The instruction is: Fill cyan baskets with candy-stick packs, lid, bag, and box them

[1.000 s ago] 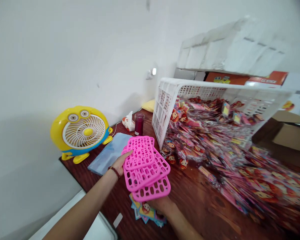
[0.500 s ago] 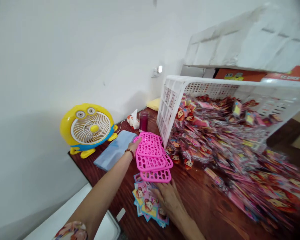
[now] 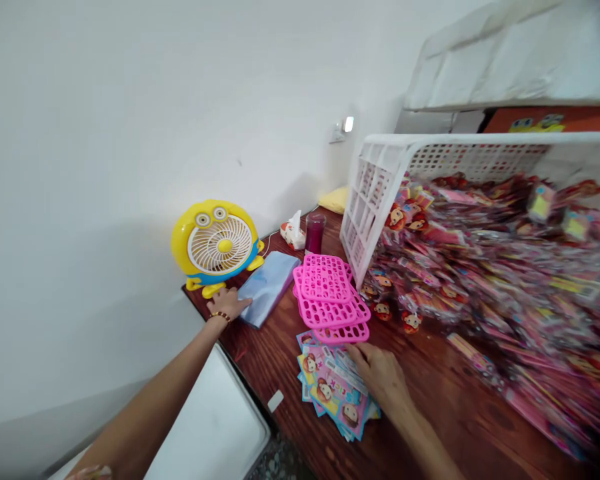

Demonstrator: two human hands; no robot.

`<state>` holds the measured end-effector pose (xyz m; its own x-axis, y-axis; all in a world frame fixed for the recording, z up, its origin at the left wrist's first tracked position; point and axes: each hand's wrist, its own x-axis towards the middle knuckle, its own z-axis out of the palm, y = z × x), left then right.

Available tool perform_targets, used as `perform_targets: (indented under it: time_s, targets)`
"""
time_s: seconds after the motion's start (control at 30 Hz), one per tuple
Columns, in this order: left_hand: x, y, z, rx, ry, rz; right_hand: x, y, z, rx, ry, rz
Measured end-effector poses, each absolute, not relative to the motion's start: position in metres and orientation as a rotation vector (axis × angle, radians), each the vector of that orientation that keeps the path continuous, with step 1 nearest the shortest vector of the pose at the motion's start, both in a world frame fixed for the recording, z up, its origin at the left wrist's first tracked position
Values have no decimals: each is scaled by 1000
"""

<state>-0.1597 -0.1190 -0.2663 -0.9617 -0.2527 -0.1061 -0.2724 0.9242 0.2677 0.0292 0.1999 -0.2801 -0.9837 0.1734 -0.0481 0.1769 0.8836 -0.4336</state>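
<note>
My left hand (image 3: pixel 229 305) lies with its fingers spread at the near-left end of a folded stack of bluish clear plastic sheets (image 3: pixel 270 283), just below the fan's foot. My right hand (image 3: pixel 383 377) is by the lower edge of the pink perforated plastic trays (image 3: pixel 327 310), its fingers bent together over the top of a fanned pile of printed cartoon cards (image 3: pixel 325 390). Whether anything is between those fingers is hidden. White printed strips (image 3: pixel 347 373) lie on the cards beside it. Several pink trays overlap one another, flat on the table.
A yellow-and-blue fan (image 3: pixel 217 243) stands at the back left. Behind the trays are a tissue pack (image 3: pixel 293 231) and a dark red cup (image 3: pixel 315 233). A tipped white crate (image 3: pixel 375 193) spills bagged cartoon items (image 3: pixel 455 267) across the right. A white eraser-like block (image 3: pixel 275 401) lies near the front edge.
My left hand has left the pink trays and moved left onto the plastic sheets. My right hand stays near the trays' lower edge. The view has shifted right.
</note>
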Motion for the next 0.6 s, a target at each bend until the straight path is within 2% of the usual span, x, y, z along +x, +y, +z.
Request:
perform_targets:
  time_s: [0.3, 0.6]
  targets:
    - [-166, -107, -279, -371, 3014, 406, 54, 217, -292, 248, 3253, -887]
    - [-127, -85, -285, -228, 3176, 519, 27, 163, -260, -17, 3279, -1015]
